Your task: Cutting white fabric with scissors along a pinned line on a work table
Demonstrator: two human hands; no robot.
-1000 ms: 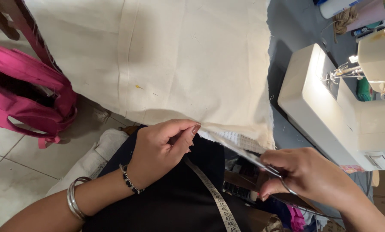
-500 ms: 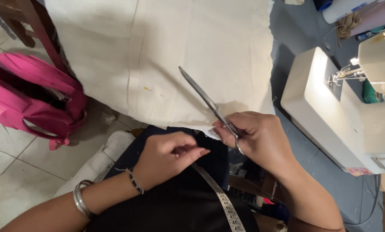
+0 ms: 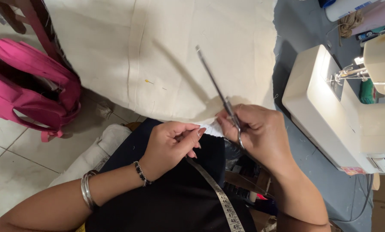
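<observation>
Since half a second ago, the scissors [image 3: 218, 92] stand steeper, with closed blades pointing to the upper middle of the frame, long axis nearly vertical, over the cream cloth [image 3: 158, 56]. The right hand [image 3: 261, 135] grips their handles. The left hand [image 3: 171, 144] is loosely curled, pinching the cloth edge.

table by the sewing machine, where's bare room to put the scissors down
Free: the blue tabletop strip between the cream fabric and the sewing machine, and the bare part nearer the body below the machine. The fabric's flat middle is open too, apart from a yellow pin. Crowded: the front edge, where the left hand and right hand with scissors meet.
</observation>
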